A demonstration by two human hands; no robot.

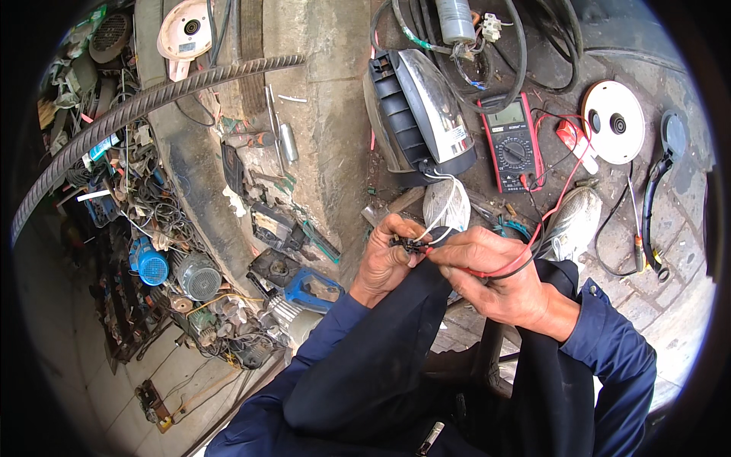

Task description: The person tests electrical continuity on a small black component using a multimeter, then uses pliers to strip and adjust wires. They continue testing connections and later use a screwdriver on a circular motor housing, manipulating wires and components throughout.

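Note:
My left hand point(383, 263) pinches a small dark connector point(410, 244) above my knee. White wires point(451, 199) run from the connector area up to an appliance with a black ribbed base and clear cover point(419, 114). Held in my right hand point(502, 278) are the test probes point(431, 250), a red tip showing against the connector; whether both tips touch it I cannot tell. Their red and black leads point(542, 221) lead to a red-rimmed multimeter point(512, 145) lying on the ground beyond my hands.
A white round plate point(614, 122), a screwdriver point(638, 251) and a black cable point(655, 190) lie at right. A ribbed steel bar point(145, 99) arcs across the left, above piled motors point(199, 276) and scrap. A blue-handled tool point(314, 289) lies near my left forearm.

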